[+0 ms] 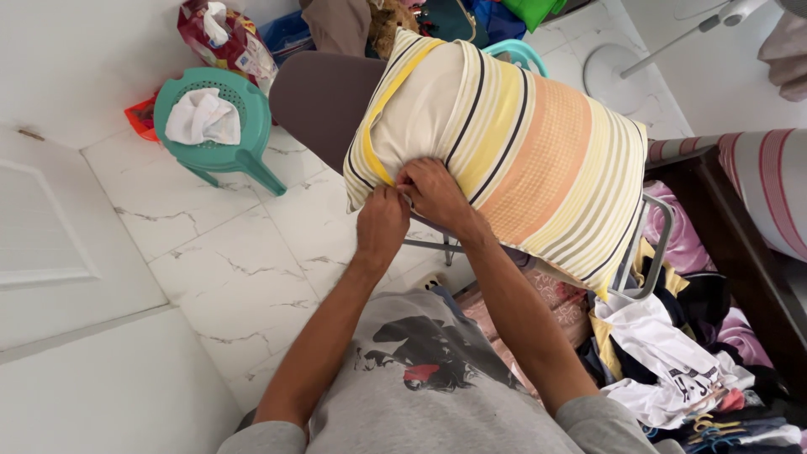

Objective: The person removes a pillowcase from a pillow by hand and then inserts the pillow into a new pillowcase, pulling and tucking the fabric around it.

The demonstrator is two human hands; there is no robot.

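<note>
Both hands are working at the lower left edge of a striped pillow [504, 151], which is resting on a grey chair [324, 101]. The left hand [381, 225] is keeping its grip pinched together on the pillowcase seam, and the right hand [437, 195], touching it, is clamping the same seam. A green stool [220, 143] carrying a white cloth [202, 118] is standing well left of the pillow.

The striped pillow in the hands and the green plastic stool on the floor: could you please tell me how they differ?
The striped pillow is soft, large and banded in cream, yellow and orange; the green stool is rigid, smaller and one plain colour. The pillow rests on a chair, gripped at its edge by the left hand and right hand; the stool stands untouched on the floor, bearing a white cloth.
</note>
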